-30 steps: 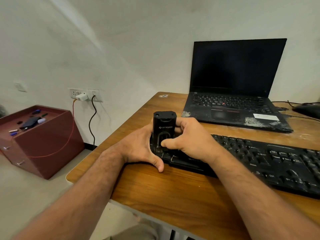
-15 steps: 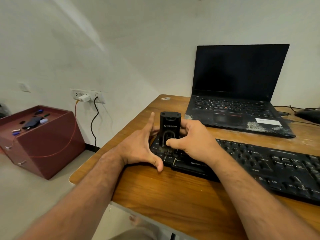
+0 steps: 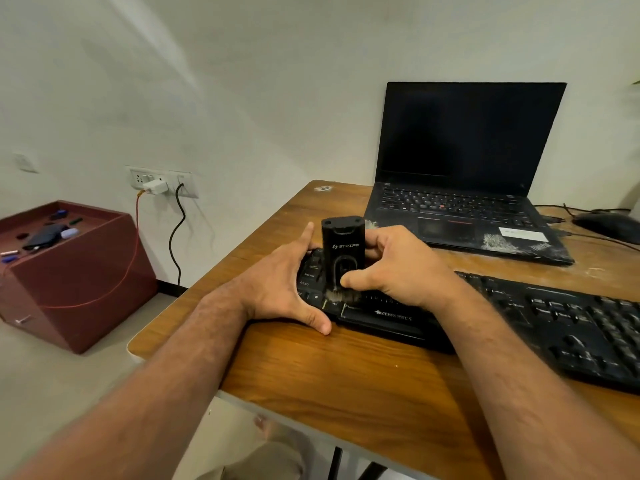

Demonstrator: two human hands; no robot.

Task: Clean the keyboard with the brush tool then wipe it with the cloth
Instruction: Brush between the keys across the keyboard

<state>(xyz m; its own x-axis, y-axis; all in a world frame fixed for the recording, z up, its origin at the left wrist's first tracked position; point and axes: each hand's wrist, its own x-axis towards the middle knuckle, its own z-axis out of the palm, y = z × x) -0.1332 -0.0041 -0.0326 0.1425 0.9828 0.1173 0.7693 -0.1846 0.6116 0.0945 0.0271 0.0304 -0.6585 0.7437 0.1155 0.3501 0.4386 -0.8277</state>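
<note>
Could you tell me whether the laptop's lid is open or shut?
Open: the laptop has its dark screen raised, with its keys and trackpad exposed.

Right hand (image 3: 398,268) grips brush tool (image 3: 343,252) upright on keyboard (image 3: 554,320); left hand (image 3: 280,289) steadies keyboard end.

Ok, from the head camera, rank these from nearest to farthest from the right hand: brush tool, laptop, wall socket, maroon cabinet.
Measured from the right hand:
1. Brush tool, gripped in that hand, upright on the keyboard's left end.
2. Laptop, just behind the hand, at the back of the desk.
3. Wall socket, off to the left on the wall.
4. Maroon cabinet, farthest left, on the floor.
</note>
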